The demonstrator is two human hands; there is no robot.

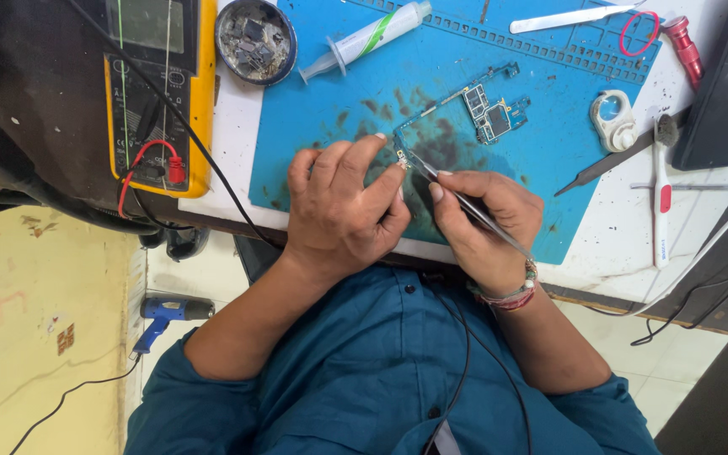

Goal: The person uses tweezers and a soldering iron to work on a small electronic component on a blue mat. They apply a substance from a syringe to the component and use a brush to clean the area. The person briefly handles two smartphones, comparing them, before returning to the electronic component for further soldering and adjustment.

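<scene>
Tweezers (465,206) pinched shut in the right hand (486,223) run up and left from the grip, tips meeting a small part (401,160) at the corner of a phone circuit board (473,109). The left hand (343,211), fingers curled and closed on that same corner, is the nearer of the two. The board's long axis stretches away up and right across the stained blue work mat (322,93), beyond both hands.

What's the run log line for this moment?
left hand steadies circuit board | right hand holds tweezers, tips at board edge | on blue mat
</scene>
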